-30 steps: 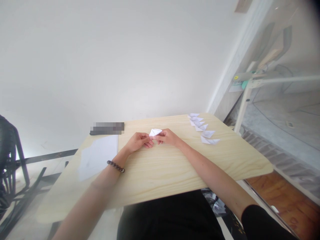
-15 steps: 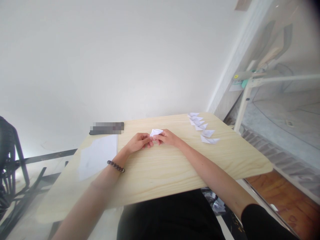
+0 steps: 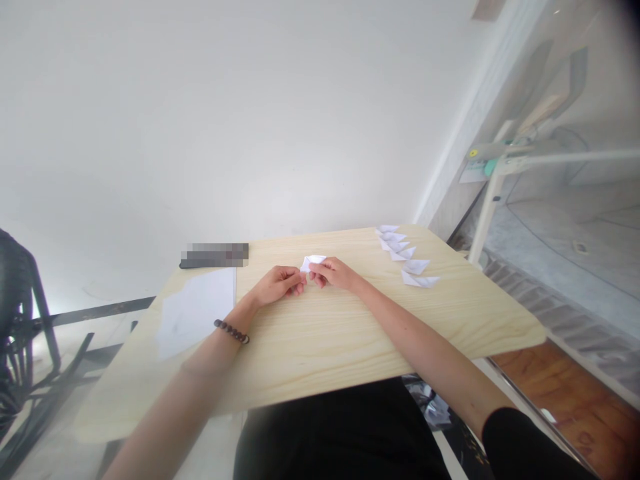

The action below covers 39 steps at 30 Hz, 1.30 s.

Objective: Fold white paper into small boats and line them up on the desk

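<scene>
A small folded white paper (image 3: 314, 261) is held above the middle of the wooden table (image 3: 310, 347). My left hand (image 3: 281, 284), below a dark beaded bracelet, pinches its lower left corner with closed fingers. On the other side my right hand (image 3: 333, 273) grips its right part between thumb and fingers. The fingertips of both hands are close together under the paper. Several folded white paper boats (image 3: 421, 281) stand in a slanting row at the table's right side.
White sheets (image 3: 197, 310) lie on the left of the table, partly behind my left forearm. A dark, pixelated flat object (image 3: 214, 256) rests at the back left edge. A black chair (image 3: 25, 300) stands at far left.
The folded paper has tilted slightly between my fingers, and the fingers of my right hand have shifted a little on it. My left hand is nearly unmoved.
</scene>
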Each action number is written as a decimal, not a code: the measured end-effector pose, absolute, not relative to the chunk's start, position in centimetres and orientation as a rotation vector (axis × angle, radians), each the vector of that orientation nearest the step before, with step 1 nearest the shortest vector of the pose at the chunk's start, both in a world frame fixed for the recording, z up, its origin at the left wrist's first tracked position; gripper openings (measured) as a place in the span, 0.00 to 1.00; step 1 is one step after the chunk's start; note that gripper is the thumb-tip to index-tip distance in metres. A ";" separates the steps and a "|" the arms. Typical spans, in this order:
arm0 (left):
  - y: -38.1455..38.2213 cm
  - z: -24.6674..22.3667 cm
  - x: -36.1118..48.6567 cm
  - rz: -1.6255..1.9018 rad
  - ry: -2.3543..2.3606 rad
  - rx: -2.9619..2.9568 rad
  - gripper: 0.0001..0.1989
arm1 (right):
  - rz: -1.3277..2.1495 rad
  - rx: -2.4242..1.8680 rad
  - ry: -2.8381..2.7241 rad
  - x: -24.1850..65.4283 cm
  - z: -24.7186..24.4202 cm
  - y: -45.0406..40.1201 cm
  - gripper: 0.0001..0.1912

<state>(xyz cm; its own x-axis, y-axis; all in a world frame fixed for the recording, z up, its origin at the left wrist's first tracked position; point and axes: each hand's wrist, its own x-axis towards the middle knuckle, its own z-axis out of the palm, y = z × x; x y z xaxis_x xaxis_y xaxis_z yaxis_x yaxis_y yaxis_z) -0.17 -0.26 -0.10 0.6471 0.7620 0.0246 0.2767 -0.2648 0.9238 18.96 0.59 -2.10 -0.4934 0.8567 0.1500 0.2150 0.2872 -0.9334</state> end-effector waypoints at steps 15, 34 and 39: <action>-0.4 -0.2 0.2 0.611 0.876 1.804 0.18 | 1.015 -0.990 -2.007 18.9 -1.4 -0.1 0.18; -0.3 -0.4 0.2 0.659 0.876 1.781 0.18 | 0.905 -1.027 -2.000 18.7 -1.8 0.4 0.24; -0.3 -0.4 0.3 0.693 0.877 1.762 0.17 | 1.022 -1.043 -1.920 18.6 -2.0 0.4 0.24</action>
